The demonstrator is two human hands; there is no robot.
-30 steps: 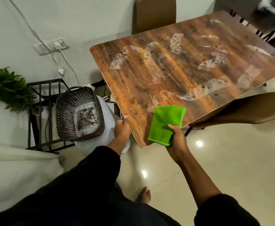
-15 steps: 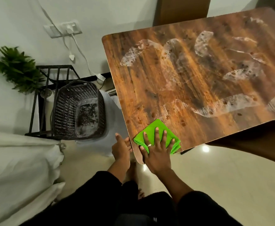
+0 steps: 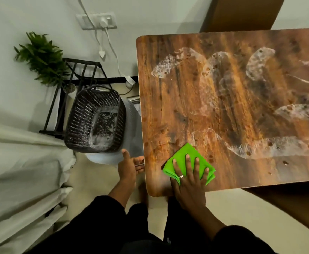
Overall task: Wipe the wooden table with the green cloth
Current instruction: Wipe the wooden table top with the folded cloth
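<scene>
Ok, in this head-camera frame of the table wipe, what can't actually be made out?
- Wooden table: its right part is cut off by the frame edge, so how far the white smears run is unknown.
- Green cloth: the right hand lies flat on it, hiding the middle and whatever is underneath.
- Left hand: its fingertips sit at the table's side edge; any grip there cannot be told.
- Dark basket: its speckled contents are too blurred to identify.

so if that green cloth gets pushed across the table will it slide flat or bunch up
The green cloth is folded in soft layers, so it is probably floppy and its free edges could bunch. The right hand lies flat with spread fingers, which should keep it flat. The whitish smears on the wooden table look wet, so it may glide easily.
</scene>
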